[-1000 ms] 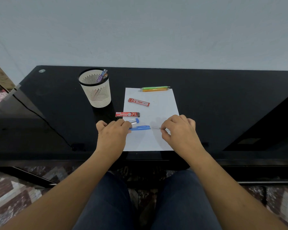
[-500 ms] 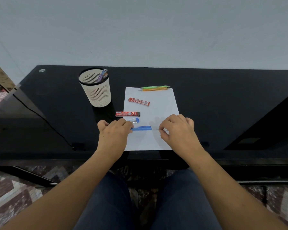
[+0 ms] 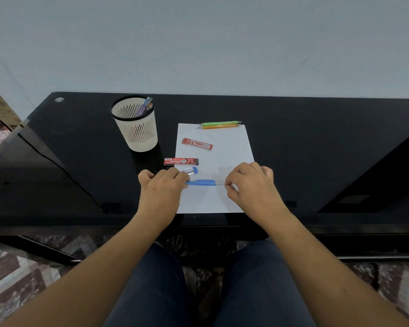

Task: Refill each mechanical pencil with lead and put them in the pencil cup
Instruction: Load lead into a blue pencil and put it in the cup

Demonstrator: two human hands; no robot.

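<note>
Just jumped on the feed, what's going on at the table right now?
A person is refilling a blue mechanical pencil over the white sheet. The left hand holds its barrel while the right hand pinches a thin lead, lined up with the pencil's end. A blue cap lies beside it. Two red lead cases lie nearby, a green pencil and an orange pencil wait at the sheet's far edge, and the pencil cup already holds some pencils.

A glossy black counter (image 3: 316,138) spans the view, with a pale wall (image 3: 198,43) behind it at twelve o'clock. A white sheet of paper (image 3: 232,152) lies at its centre, reaching the front edge. A round metal stud (image 3: 59,99) sits at ten o'clock. Patterned floor tiles (image 3: 14,274) show at seven o'clock, dark blue trousers (image 3: 257,291) at six.
</note>
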